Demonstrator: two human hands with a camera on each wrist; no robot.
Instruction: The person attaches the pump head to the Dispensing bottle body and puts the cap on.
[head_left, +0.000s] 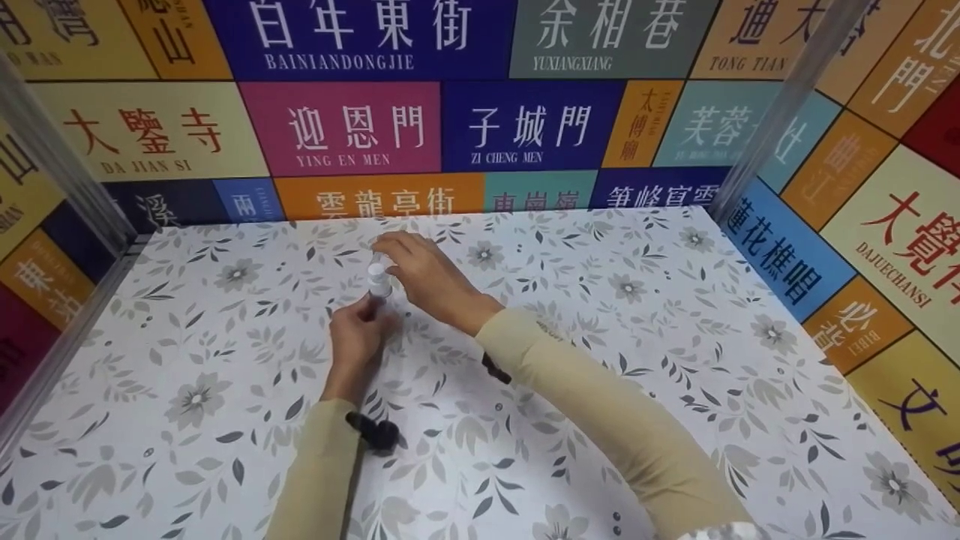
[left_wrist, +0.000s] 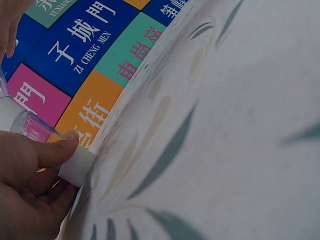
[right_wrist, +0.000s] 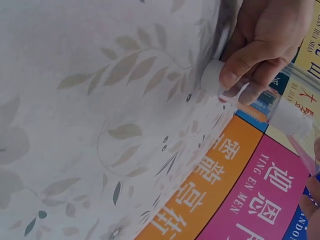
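Observation:
A slim clear container (head_left: 380, 283) with white bands stands upright on the table near its far edge. Its white base (left_wrist: 79, 166) meets the patterned surface. My left hand (head_left: 355, 336) grips the clear lower section just above that base, thumb on one side. Higher up is a white collar (right_wrist: 291, 119), with a clear tapering top part (right_wrist: 303, 152) over it. My right hand (head_left: 429, 276) reaches over from the right and pinches this top part; in the right wrist view its fingertips (right_wrist: 314, 187) are cut off by the frame edge. What the container holds, I cannot tell.
The white tabletop (head_left: 600, 360) has a grey leaf and flower print. Behind it and at both sides rise panels of coloured blocks with Chinese lettering (head_left: 341, 127). Clear posts (head_left: 772, 112) stand at the far corners. Dark wrist devices (head_left: 379, 433) sit on both forearms.

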